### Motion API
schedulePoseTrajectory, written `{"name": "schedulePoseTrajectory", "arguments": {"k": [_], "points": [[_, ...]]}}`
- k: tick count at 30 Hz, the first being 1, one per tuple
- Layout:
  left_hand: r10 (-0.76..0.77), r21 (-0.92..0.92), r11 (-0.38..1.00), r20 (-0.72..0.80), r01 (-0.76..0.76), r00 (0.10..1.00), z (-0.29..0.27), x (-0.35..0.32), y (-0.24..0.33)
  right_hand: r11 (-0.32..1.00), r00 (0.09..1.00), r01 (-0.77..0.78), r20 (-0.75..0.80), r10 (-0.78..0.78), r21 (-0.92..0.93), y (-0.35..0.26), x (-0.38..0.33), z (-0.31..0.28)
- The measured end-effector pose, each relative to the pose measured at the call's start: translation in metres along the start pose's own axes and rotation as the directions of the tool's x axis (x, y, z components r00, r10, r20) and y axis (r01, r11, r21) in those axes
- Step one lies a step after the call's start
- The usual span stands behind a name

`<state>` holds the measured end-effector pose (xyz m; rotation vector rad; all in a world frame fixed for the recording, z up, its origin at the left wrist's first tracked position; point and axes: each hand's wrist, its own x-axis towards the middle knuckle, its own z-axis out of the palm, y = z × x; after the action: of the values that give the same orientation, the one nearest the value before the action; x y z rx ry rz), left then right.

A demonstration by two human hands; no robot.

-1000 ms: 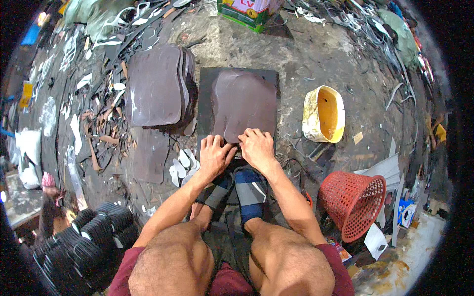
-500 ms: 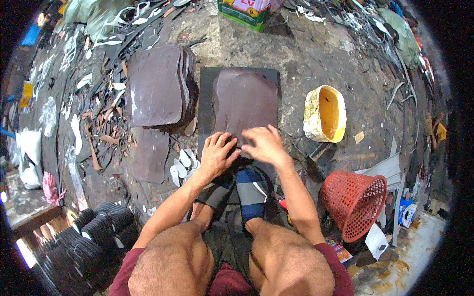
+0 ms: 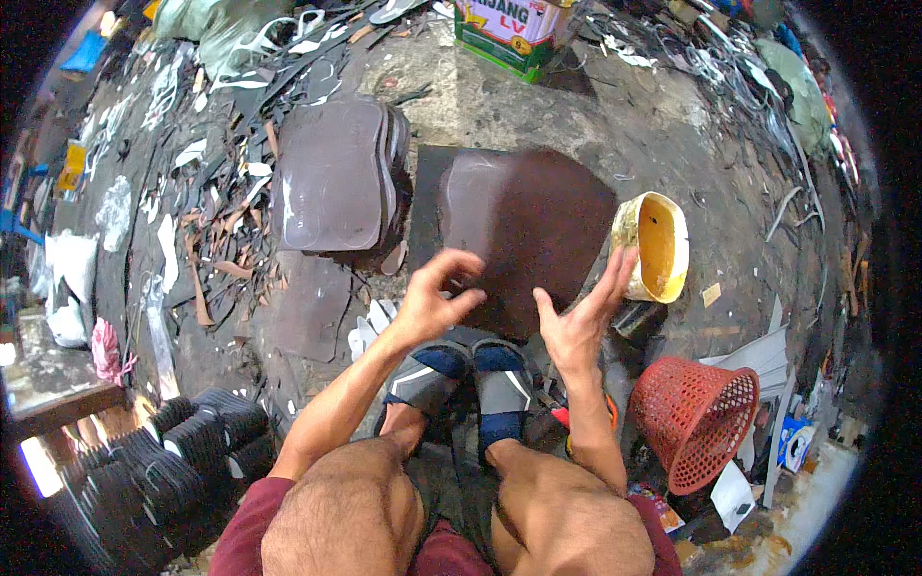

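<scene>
A dark brown sheet (image 3: 552, 235), blurred, is tilted over the right part of another brown sheet (image 3: 471, 197), which lies on a black board (image 3: 434, 158) in front of me. My right hand (image 3: 584, 322) is open at the tilted sheet's lower right, thumb and fingers spread wide. Whether it touches the sheet I cannot tell. My left hand (image 3: 437, 300) is at the board's near left corner, fingers bent and thumb apart from them, with nothing visible in it. To the left stands a stack of brown sheets (image 3: 331, 178) with rounded corners.
At the right stand a cut-open container of yellowish liquid (image 3: 658, 248) and a tipped red basket (image 3: 691, 422). A tin (image 3: 509, 38) is at the far edge. Scraps (image 3: 221, 240) litter the left; black sole-shaped pieces (image 3: 192, 461) are piled lower left. My sandalled feet are close below the board.
The hands have moved apart from their place together at the sheet's near edge. A dark sheet has come up and tilted rightward, baring a sheet beneath. The whole view has shifted slightly.
</scene>
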<state>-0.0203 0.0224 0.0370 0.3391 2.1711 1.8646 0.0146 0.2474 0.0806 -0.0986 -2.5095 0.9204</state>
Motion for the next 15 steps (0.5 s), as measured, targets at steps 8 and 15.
{"name": "schedulePoseTrajectory", "arguments": {"k": [8,15], "points": [[-0.014,0.103,0.988,-0.676,0.114,0.737,-0.050,-0.037,-0.019,0.930,0.954,-0.157,0.294,0.056,0.333,-0.019,0.042,-0.048],[-0.008,0.594,0.720,-0.508,0.358,0.861,-0.067,-0.031,-0.139,0.981,0.980,-0.035,0.188,0.071,-0.189,0.063,0.024,0.041]]}}
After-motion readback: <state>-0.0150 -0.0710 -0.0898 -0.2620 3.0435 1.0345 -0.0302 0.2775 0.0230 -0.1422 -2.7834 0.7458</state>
